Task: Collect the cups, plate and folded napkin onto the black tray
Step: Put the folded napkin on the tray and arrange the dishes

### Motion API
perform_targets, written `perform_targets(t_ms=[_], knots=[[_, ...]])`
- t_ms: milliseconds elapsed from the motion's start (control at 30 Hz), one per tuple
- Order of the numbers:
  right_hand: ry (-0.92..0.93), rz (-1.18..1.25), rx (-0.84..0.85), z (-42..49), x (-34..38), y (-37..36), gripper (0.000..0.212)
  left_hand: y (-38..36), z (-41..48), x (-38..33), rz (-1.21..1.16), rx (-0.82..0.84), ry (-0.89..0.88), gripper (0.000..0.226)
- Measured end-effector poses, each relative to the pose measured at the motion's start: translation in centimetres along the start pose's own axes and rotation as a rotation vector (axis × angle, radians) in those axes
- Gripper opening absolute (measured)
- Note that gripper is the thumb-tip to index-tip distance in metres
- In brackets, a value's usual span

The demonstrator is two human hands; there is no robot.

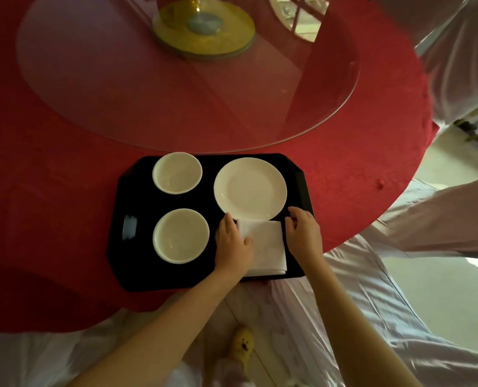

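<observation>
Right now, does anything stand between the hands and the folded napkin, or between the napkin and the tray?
Nothing visible does. The left hand lies on the folded napkin, the right hand touches its right edge, and the napkin already lies on the black tray, overlapping the plate.

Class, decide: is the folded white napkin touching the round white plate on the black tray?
Touching. The head view shows the folded white napkin's far edge overlapping the round white plate's near rim, no black tray visible between.
</observation>
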State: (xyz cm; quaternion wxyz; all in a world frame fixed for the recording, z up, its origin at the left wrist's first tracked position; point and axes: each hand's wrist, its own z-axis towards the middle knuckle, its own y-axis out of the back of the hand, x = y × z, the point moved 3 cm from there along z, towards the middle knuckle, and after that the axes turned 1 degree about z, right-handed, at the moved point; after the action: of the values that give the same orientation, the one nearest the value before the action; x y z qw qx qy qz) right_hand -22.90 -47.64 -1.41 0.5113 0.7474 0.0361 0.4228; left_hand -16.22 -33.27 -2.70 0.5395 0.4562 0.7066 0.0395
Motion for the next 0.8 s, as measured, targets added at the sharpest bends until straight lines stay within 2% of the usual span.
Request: perform_targets(t_ms=[100, 200, 367, 567, 700, 800], knots=[[0.178, -0.126, 0.048, 1.5, 0.8, -0.4, 0.036, 0.0, 1.7, -1.0, -0.052, -0.079, 0.07, 0.067], [0.247, -0.216, 0.066, 2.5, 0.7, -1.0, 0.032, -0.1, 2.4, -1.2, -0.015, -0.13, 0.087, 0.06], [0.276, -0.245, 0.07, 3.0, 0.2, -1.1, 0.026, -0.2, 3.2, -1.1, 0.02, -0.088, 0.067, 0.064], [0.267, -0.187, 0.112, 3.3, 0.2, -0.5, 0.037, -0.2, 3.0, -0.9, 0.023, -0.09, 0.042, 0.063], [0.245, -0.049, 0.056, 0.8, -0.6, 0.2, 0.043, -0.5, 0.4, 0.7, 0.047, -0.145, -0.064, 0.061], [0.187, -0.057, 0.137, -2.1, -1.6, -0.8, 0.046, -1.5, -1.5, 1.3, 0.09, -0.138, -0.129, 0.065]])
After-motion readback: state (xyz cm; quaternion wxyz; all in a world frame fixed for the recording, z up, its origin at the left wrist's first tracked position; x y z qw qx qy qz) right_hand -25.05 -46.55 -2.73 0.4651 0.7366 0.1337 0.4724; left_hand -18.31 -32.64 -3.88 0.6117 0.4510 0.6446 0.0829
